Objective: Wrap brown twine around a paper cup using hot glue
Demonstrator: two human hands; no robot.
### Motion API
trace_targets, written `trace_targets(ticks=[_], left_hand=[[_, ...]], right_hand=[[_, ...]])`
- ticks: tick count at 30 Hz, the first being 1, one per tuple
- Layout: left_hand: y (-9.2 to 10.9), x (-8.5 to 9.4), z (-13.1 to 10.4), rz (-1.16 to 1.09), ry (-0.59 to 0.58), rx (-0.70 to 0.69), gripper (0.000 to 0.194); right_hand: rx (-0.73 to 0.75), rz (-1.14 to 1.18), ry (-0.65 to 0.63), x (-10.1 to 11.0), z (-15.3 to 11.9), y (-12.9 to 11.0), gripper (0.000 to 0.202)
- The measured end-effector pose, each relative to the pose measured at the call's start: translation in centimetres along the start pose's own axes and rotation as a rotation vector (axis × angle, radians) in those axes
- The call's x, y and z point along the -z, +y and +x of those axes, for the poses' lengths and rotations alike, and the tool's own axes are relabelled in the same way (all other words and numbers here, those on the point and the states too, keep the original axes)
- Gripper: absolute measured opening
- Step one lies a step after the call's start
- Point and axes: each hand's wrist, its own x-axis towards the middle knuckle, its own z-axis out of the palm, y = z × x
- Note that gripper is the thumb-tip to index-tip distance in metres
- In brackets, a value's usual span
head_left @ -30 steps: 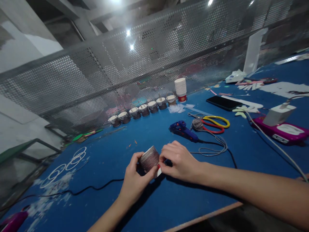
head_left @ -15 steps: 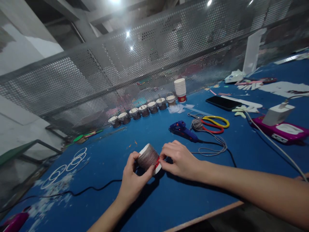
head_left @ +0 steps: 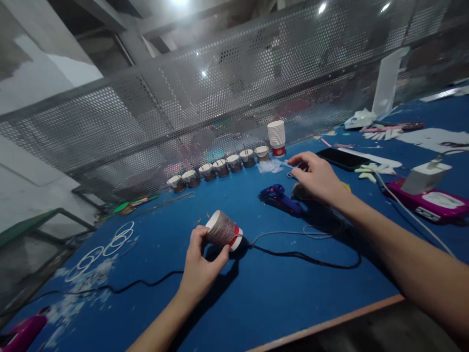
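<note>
My left hand (head_left: 205, 256) grips a paper cup (head_left: 223, 230) tilted on its side, wrapped in grey cord, with a red band and white rim at its right end. Grey cord (head_left: 282, 233) runs from the cup to the right. My right hand (head_left: 317, 176) is over the ball of cord and the scissors, fingers apart, with nothing seen between them; it largely covers both. Just left of it lies a blue glue gun (head_left: 280, 199).
A row of several wrapped cups (head_left: 220, 168) and a stack of paper cups (head_left: 276, 137) stand along the mesh panel. A phone (head_left: 342, 159) and a magenta power strip (head_left: 428, 198) lie right. White rings (head_left: 119, 239) lie left. A black cable crosses the table.
My right hand has let go of the cord at the cup and moved up and right, over the scissors. My left hand still holds the cup, now turned slightly.
</note>
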Motion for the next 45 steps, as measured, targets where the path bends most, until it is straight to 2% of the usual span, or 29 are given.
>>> trace_targets(ticks=[2,4,9,12,19,23,27,31,34,36,41,45], left_hand=[[-0.3,0.0,0.2,0.035,0.057,-0.024,0.024],[-0.7,0.2,0.6,0.062,0.115,-0.04,0.023],[-2.1,1.2,1.6,0.097,0.234,-0.039,0.024],[-2.8,1.5,2.0,0.108,0.253,-0.004,0.025],[-3.2,1.2,1.9,0.036,0.257,0.036,0.029],[-2.8,1.2,1.8,0.016,0.243,0.049,0.029],[-2.4,1.2,1.6,-0.034,0.207,0.057,0.03],[-2.1,1.1,1.5,-0.029,0.168,0.053,0.025],[-1.6,0.9,1.3,-0.048,0.142,0.072,0.022],[-1.1,0.7,1.1,-0.072,0.136,0.087,0.021],[0.6,-0.5,0.2,-0.166,0.092,0.183,0.019],[1.3,-1.3,-0.3,-0.228,0.07,0.24,0.021]], right_hand=[[-0.105,-0.025,-0.061,0.2,0.9,1.2,0.018],[-0.15,-0.054,-0.137,0.3,1.3,1.9,0.02],[-0.148,-0.039,-0.512,0.3,0.8,1.9,0.022],[-0.115,-0.016,-0.617,-0.7,-0.3,1.6,0.017],[-0.1,-0.03,-0.547,-3.9,-2.6,1.4,0.012],[-0.107,0.006,-0.523,-4.3,-3.2,0.5,0.004],[-0.113,0.077,-0.523,-4.4,-4.2,-1.5,0.015],[-0.206,0.322,-0.517,-4.6,-6.2,-3.9,0.025],[-0.296,0.535,-0.373,-5.2,-7.8,-5.2,0.024],[-0.306,0.589,-0.33,-5.7,-8.5,-5.7,0.025],[-0.219,0.577,-0.363,-6.8,-9.4,-5.9,0.029],[-0.22,0.58,-0.379,-7.2,-9.8,-5.7,0.028]])
